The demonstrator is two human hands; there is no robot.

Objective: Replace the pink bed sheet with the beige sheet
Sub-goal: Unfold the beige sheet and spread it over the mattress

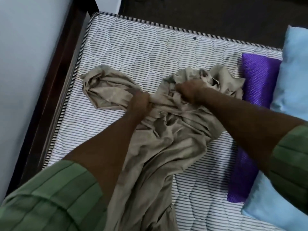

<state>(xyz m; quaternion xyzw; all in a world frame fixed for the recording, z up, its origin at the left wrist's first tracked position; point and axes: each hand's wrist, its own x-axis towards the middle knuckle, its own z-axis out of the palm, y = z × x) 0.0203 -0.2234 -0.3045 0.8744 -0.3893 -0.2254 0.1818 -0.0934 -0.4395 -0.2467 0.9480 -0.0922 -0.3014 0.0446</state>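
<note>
Both hands, left [139, 101] and right [189, 90], clutch a crumpled beige sheet [163, 144] on a bare mattress [133, 47], fingers buried in its folds.

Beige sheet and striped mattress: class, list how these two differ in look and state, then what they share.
The beige sheet is plain; the mattress is white with dark stripes. The sheet lies crumpled in a bunch, gripped by the left hand and right hand; the mattress lies flat, quilted and mostly bare. Both are fabric on the bed.
</note>
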